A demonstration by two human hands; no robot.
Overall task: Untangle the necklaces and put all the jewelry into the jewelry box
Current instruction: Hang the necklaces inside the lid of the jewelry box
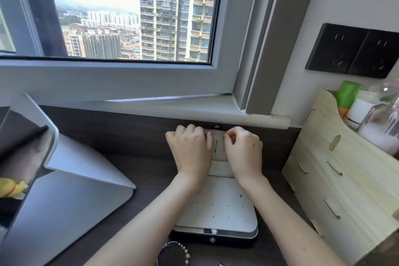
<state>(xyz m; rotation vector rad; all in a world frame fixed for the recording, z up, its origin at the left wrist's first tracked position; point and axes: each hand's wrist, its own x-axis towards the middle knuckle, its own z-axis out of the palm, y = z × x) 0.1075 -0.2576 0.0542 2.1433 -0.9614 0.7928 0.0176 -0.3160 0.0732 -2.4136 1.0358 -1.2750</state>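
Jewelry box: open, centre to lower centre of frame, on the dark desk. White inner panel with small dark dots lies flat. Black front rim with a metal snap faces the bottom of the frame. Lid stands upright at the back, close to the dark back panel below the sill.

Necklace: thin dark chain hanging straight down the pale inside of the lid, in the gap between the two hands.

Left hand: back of hand to camera, fingers curled together over the lid's top edge, just left of the chain. Right hand: thumb and forefinger drawn together at the lid's top edge, just right of the chain, other fingers curled. Cannot tell whether either hand pinches the chain or only the lid. Both forearms cross the box base from the bottom of the frame.

Beaded bracelet: on the desk at bottom centre, just in front of the box rim, partly cut off by the frame edge.

Left of frame: silver folding stand, its tilted panel showing a yellow object in reflection. Right: pale wooden organiser with slot handles, a green tube and clear bottles in its top. Upper right: black wall sockets. Top: window onto apartment blocks.
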